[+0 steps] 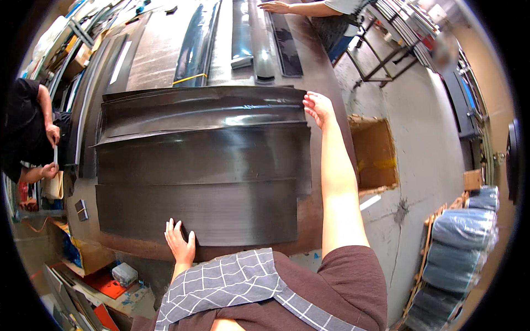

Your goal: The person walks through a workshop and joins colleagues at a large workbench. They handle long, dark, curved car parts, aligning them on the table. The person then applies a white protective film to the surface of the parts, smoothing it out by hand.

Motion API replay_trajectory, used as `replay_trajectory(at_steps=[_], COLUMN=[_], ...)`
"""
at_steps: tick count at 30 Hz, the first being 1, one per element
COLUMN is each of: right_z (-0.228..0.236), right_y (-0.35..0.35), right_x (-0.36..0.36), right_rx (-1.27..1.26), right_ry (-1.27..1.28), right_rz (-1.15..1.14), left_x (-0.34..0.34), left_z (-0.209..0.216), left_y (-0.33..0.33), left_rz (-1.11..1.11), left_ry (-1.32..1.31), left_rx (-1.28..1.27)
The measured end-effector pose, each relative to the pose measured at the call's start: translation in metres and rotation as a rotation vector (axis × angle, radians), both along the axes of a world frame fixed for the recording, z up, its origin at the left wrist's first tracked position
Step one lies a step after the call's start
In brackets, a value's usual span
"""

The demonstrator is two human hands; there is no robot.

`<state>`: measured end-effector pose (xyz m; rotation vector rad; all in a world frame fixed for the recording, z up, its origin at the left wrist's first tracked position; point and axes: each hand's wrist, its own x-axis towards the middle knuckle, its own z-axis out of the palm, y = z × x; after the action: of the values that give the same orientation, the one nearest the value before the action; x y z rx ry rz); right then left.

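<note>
Right hand (319, 109) up at the stack's far right corner, fingers bent over the edge, and from here I cannot tell whether it pinches a sheet or only touches. Left hand (179, 243) down at the stack's near edge, left of its middle, thumb apart from the fingers, nothing gripped that I can see. Between them, the stack (204, 154): black sheets in overlapping rows, the near sheet (199, 212) lying flattest, the far sheets (193, 113) bowed and glossy. All of it sits on the table (138, 251).

So, the step in hand: handling the sheets, by the look of it, one hand at a far corner, one at the near edge. A good move from here would call for a sure hold on one sheet alone, both hands working together, because long, bowed sheets like these could well flex or drag a neighbour.

Beyond the stack, a roll (190, 79) with a yellow band; to its right, past the table, a cardboard box (378, 149). Over on the stack's left, a co-worker's hand (52, 134) on a pale strip (56, 155).
</note>
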<state>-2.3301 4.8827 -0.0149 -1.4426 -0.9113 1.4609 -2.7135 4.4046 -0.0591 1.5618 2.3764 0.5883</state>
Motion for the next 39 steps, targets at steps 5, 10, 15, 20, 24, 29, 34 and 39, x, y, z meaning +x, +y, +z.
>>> replay_trajectory(at_steps=[5, 10, 15, 20, 24, 29, 34, 39], right_z=[-0.047, -0.085, 0.039, 0.162, 0.150, 0.124, 0.051, 0.013], right_y=[0.023, 0.030, -0.036, -0.150, -0.228, -0.314, -0.339, -0.355], right_x=[0.013, 0.025, -0.031, -0.078, -0.043, 0.006, 0.065, 0.087], right_rx=[0.192, 0.631, 0.864, 0.901, 1.132, 0.839, 0.189, 0.032], right_ry=[-0.237, -0.550, -0.781, -0.731, -0.652, -0.178, -0.238, -0.342], right_rz=[0.025, 0.090, 0.084, 0.089, 0.018, 0.103, 0.152, 0.077], left_x=[0.008, 0.007, 0.015, 0.023, 0.008, -0.039, -0.080, -0.101], left_z=[0.010, 0.010, 0.010, 0.013, 0.023, 0.046, 0.046, 0.019], left_y=[0.012, 0.006, 0.007, 0.036, 0.091, 0.159, 0.162, 0.133], left_rz=[0.048, 0.096, 0.153, 0.318, 0.223, 0.244, 0.121, 0.474], left_ry=[-0.015, -0.002, 0.007, -0.141, -0.670, -1.739, -2.305, -2.151], left_rx=[-0.032, -0.086, -0.057, 0.099, 0.387, 0.443, 1.005, 0.891])
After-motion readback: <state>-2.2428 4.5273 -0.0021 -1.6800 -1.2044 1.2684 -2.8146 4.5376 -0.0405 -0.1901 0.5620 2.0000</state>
